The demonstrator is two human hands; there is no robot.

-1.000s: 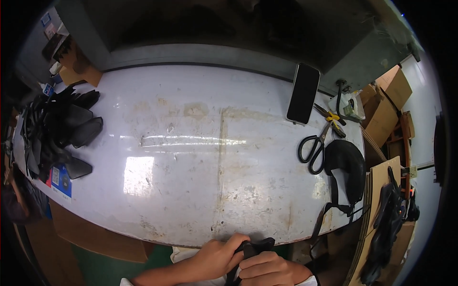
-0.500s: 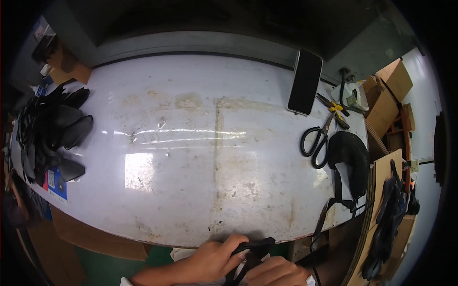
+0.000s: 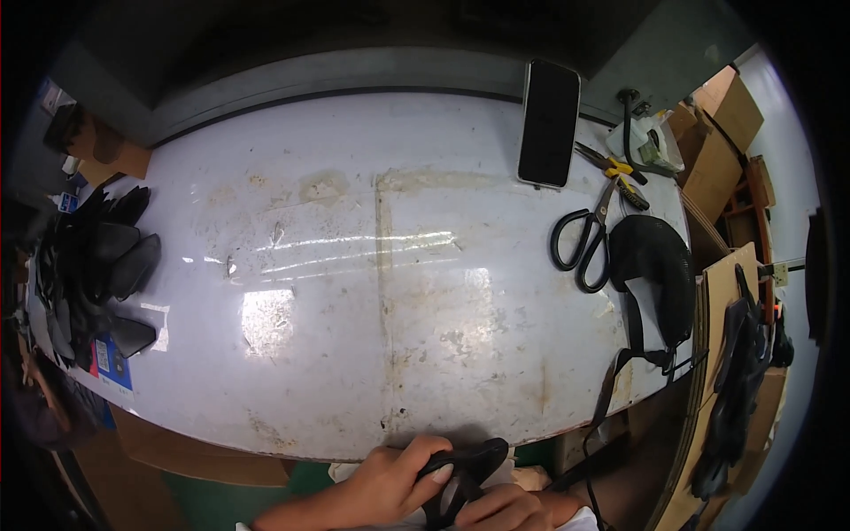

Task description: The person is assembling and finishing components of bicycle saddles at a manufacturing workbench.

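At the near edge of the table my left hand (image 3: pixel 390 482) is closed on a black padded piece (image 3: pixel 482 457), its thumb pressed along the top. My right hand (image 3: pixel 506 509) is closed low beside it on a black strap (image 3: pixel 467 487) that joins this piece. The lower part of the piece is hidden behind the fingers. Nearest on the right of the table lies a black curved mesh pad (image 3: pixel 660 265) with a pale panel and trailing straps. Black-handled scissors (image 3: pixel 589 252) and yellow-handled pliers (image 3: pixel 617 166) rest just beyond it.
A phone (image 3: pixel 549 124) leans at the back right, beside a plastic tub (image 3: pixel 660 146). Black padded pieces (image 3: pixel 106 257) are heaped at the left over a blue card (image 3: pixel 115 363). Cardboard (image 3: pixel 699 380) with black pieces (image 3: pixel 730 398) hanging on it flanks the right side.
My view has shifted slightly, so the table's things sit a little differently in it. Both hands keep their hold; the black piece has tilted slightly.
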